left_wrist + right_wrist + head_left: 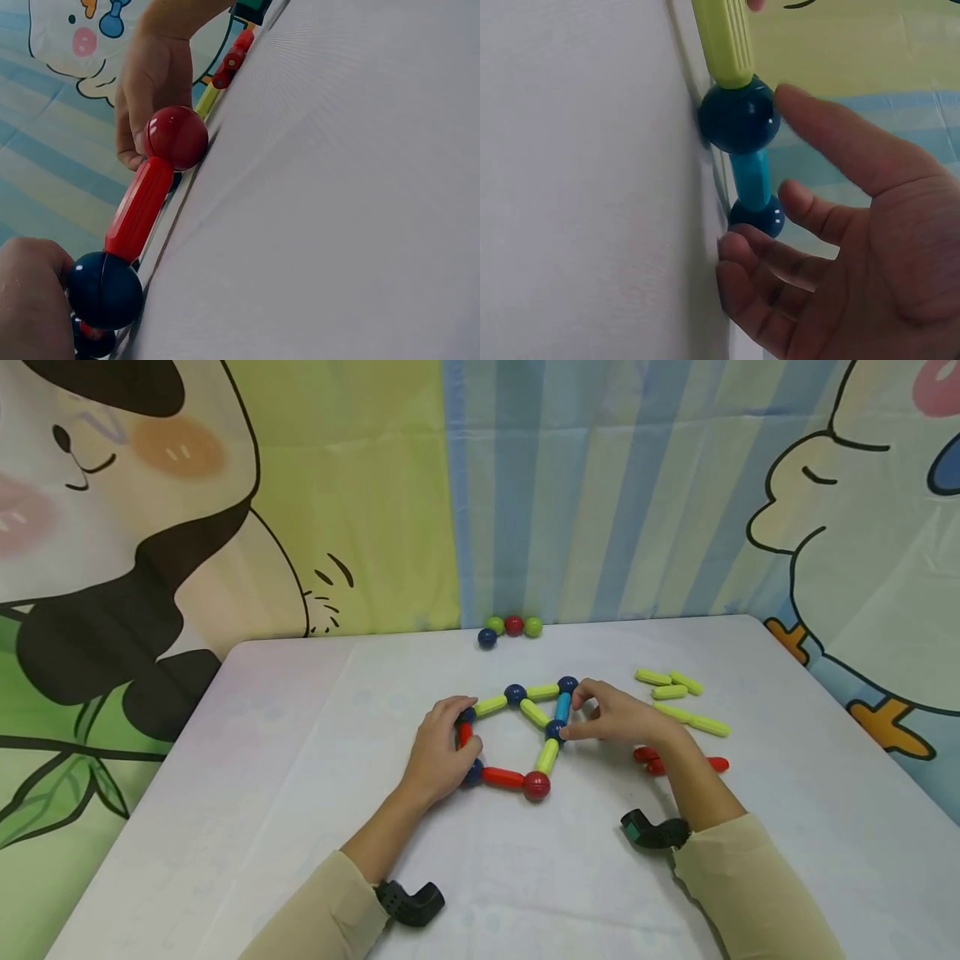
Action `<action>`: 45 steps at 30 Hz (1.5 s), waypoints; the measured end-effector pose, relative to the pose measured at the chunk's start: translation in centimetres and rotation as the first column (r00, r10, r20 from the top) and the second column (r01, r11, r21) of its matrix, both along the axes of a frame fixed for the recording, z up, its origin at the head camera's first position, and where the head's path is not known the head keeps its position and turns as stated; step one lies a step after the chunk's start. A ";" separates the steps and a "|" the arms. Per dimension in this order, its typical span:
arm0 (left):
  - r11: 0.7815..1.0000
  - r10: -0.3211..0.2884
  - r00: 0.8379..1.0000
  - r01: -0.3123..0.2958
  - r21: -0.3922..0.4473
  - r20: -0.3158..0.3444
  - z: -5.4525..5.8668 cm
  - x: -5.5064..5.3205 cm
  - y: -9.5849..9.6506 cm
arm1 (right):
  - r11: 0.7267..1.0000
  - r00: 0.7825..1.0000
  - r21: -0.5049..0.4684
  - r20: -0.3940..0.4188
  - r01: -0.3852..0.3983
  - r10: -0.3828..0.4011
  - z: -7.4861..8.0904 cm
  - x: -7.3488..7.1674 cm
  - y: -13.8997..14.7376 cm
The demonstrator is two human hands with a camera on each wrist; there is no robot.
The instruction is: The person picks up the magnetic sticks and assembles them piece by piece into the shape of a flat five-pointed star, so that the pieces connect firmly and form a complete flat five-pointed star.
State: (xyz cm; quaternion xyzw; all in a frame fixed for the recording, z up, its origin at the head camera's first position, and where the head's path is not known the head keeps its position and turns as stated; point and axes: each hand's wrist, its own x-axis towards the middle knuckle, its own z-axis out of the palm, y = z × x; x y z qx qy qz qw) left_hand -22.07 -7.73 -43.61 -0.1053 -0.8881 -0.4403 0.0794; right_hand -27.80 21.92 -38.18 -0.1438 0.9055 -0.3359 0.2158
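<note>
A flat frame of magnetic building sticks and balls lies on the white table. Along its left side, my left hand (442, 747) holds a red stick (465, 735) and its two end balls between thumb and fingers. A second red stick (141, 208) joins the near-left blue ball (105, 290) to a red ball (177, 138). At the right, my right hand (618, 714) spans a light-blue stick (751, 181). Its thumb touches the near blue ball (740, 116); the curled fingers are at the far blue ball (761, 217). Yellow-green sticks (535, 714) form other sides and an inner link.
Several loose yellow-green sticks (691, 718) lie right of the frame, with loose red sticks (718, 764) nearer, partly behind the right forearm. Green balls (532, 627), a red ball (513, 625) and a blue ball (487, 638) sit at the table's back edge, before a printed curtain.
</note>
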 end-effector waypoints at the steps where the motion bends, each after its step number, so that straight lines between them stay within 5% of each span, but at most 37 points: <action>1: 1.000 0.005 1.000 -0.005 0.007 -0.004 0.0 0.0 0.0 | 1.000 1.000 0.005 -0.009 -0.003 0.003 0.0 0.0 -0.1; 17: 0.996 0.064 0.998 -0.063 0.056 -0.018 0.0 0.0 0.1 | 0.998 0.997 -0.003 -0.047 0.065 -0.065 -0.2 -0.2 -0.4; 28: 0.996 -0.091 0.995 0.092 0.013 -0.040 -0.1 0.2 0.0 | 0.989 0.989 0.055 -0.067 0.139 -0.135 -0.3 -0.1 -1.1; 37: 0.975 -0.140 0.988 0.150 -0.163 0.072 0.3 0.3 0.1 | 0.997 0.997 0.026 0.008 0.076 -0.076 0.0 -0.2 -1.0; 45: 0.964 -0.189 0.977 0.204 -0.170 0.101 0.2 0.3 0.1 | 0.993 0.993 0.051 -0.060 0.108 -0.105 -0.8 -0.1 -1.9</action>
